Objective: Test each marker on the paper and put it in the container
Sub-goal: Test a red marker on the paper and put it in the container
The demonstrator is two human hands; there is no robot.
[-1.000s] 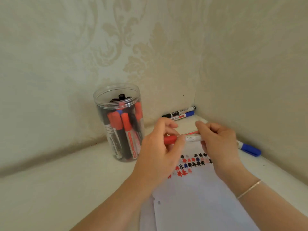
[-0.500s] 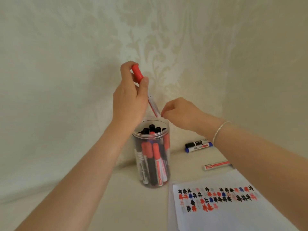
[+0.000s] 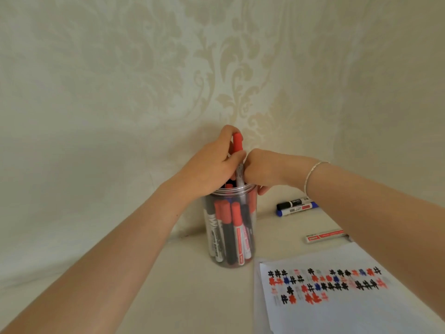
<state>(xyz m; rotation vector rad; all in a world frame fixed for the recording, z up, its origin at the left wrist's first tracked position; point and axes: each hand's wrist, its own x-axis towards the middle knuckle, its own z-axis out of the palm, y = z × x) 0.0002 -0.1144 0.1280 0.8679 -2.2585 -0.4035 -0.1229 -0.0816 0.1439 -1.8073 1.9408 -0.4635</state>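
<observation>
A clear plastic container (image 3: 230,237) stands near the wall, packed with several red and black markers. My left hand (image 3: 212,165) grips a red-capped marker (image 3: 238,150) upright, its lower end inside the container's mouth. My right hand (image 3: 262,171) is curled at the rim beside that marker, fingers touching the container's edge; whether it holds anything I cannot tell. The paper (image 3: 337,292) lies at the lower right with rows of red, black and blue test marks.
A black marker (image 3: 292,203) and a blue marker (image 3: 297,209) lie side by side against the wall to the right. A red-labelled marker (image 3: 325,236) lies just beyond the paper. Patterned walls close in behind and on the right.
My left hand has lowered the red marker from high above the container down into its mouth. My right hand has dropped to the rim beside it.
</observation>
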